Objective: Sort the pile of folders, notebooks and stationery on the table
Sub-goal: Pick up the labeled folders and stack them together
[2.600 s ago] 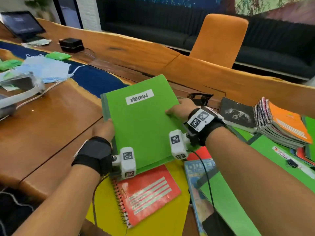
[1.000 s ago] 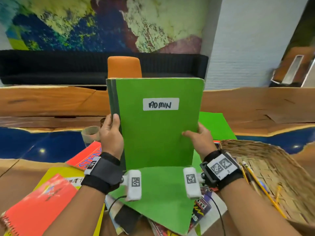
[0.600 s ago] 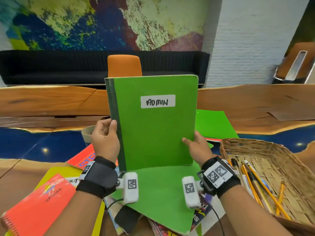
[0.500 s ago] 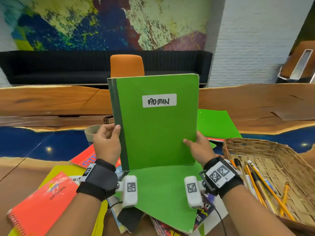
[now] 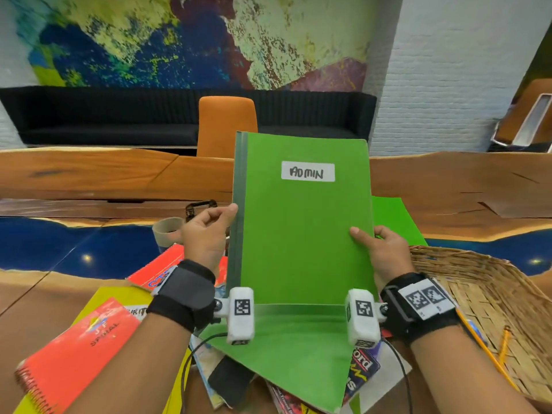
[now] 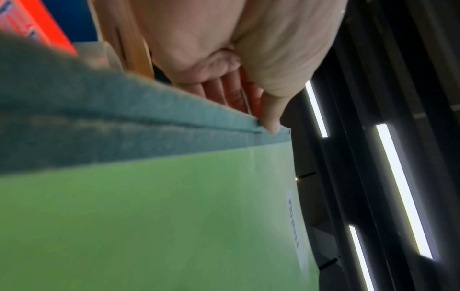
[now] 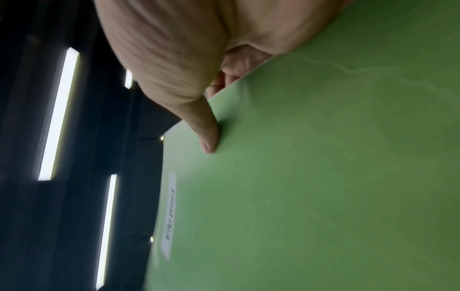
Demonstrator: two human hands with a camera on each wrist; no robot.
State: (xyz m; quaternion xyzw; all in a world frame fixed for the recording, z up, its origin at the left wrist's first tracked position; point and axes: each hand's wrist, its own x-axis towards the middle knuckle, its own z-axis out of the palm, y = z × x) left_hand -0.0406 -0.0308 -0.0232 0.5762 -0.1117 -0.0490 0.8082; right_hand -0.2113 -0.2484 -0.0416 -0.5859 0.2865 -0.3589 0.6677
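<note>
A green folder (image 5: 301,228) labelled ADMIN stands upright in front of me, its lower edge on another green folder (image 5: 286,348) that lies on the pile. My left hand (image 5: 209,231) grips its dark spine edge, thumb on the front; the left wrist view shows that thumb on the green folder (image 6: 154,206) by the spine. My right hand (image 5: 379,249) pinches the opposite edge, thumb on the cover, as the right wrist view shows on the green folder (image 7: 311,177). An orange spiral notebook (image 5: 74,357) lies at the lower left on a yellow folder (image 5: 119,297).
A wicker basket (image 5: 484,282) with pencils (image 5: 484,348) stands at the right. Magazines (image 5: 361,369) and a red notebook (image 5: 161,267) lie under the pile. A tape roll (image 5: 167,231) sits behind my left hand. An orange chair (image 5: 227,124) stands across the wooden table (image 5: 89,174).
The folder has gone from lying flat on the table to standing upright in both hands. Over the last half second it tilted slightly and my left thumb slid toward the spine.
</note>
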